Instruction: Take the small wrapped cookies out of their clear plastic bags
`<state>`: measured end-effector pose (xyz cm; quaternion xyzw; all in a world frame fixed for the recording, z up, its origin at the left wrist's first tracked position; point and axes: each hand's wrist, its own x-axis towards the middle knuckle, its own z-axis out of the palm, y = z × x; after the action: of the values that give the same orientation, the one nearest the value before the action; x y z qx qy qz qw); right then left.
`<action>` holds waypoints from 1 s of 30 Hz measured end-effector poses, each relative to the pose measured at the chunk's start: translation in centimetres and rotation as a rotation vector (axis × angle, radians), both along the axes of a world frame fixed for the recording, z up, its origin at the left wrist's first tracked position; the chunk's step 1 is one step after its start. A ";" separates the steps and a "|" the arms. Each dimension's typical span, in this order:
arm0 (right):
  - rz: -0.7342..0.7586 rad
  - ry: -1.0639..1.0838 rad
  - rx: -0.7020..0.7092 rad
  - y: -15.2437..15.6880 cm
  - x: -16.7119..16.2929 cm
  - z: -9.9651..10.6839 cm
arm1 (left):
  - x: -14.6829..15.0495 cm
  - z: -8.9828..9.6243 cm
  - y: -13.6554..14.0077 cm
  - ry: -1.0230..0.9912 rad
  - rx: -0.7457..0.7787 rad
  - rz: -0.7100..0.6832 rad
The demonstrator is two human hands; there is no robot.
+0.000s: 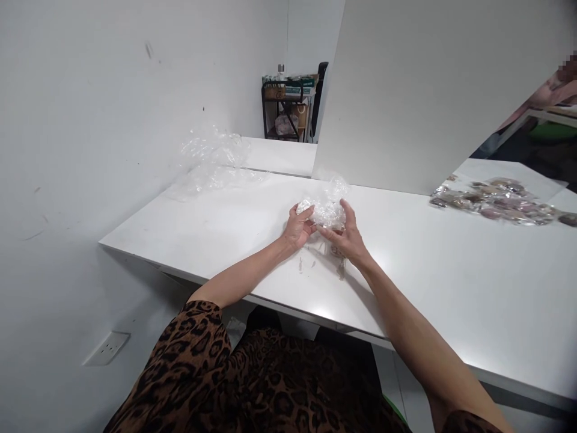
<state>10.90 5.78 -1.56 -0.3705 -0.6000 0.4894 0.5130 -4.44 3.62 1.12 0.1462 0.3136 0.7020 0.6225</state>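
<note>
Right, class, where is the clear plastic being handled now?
In the head view, the crumpled clear plastic is near the centre, between the left hand and right hand over the white table, right of the loose plastic heap by the wall.

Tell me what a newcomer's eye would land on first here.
First, the shiny crumpled plastic between the left hand and right hand, over the middle of the white table. Next, the looser clear heap by the wall at the table's far left. Then the brownish and pinkish pile at far right, too blurred to name.
</note>
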 end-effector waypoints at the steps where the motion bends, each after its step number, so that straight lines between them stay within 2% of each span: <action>1: -0.018 -0.046 0.048 -0.1 0.0 -0.1 | 0.1 0.0 -0.1 0.015 0.014 -0.013; 4: -0.149 -0.059 0.106 0.1 0.1 -0.3 | 0.3 -0.1 -0.4 0.074 0.047 -0.085; 6: -0.174 0.058 0.048 0.4 0.3 -0.2 | 0.3 -0.3 -0.4 0.096 0.042 -0.109; 10: -0.075 0.432 -0.172 1.0 0.3 0.2 | 0.3 -0.6 -0.5 0.085 0.018 -0.127; 13: -0.030 0.589 -0.193 1.4 0.4 0.4 | 0.2 -0.4 -0.6 0.053 0.023 -0.157; 20: 0.001 0.650 -0.146 1.9 1.4 1.2 | -0.4 0.2 -0.5 0.024 0.002 -0.265; 23: -0.044 0.657 -0.158 2.0 2.3 1.9 | -0.5 0.2 -0.3 -0.010 -0.015 -0.269; 26: -0.028 0.685 -0.170 1.8 3.0 2.9 | -0.6 0.3 -0.2 -0.023 -0.034 -0.258; 30: -0.012 0.670 -0.151 1.2 3.1 3.7 | -0.3 0.6 -0.7 0.051 0.058 -0.331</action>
<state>13.96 7.01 2.16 -0.2296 -0.3580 0.6239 0.6556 -4.78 2.94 1.69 0.2317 0.2803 0.5946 0.7171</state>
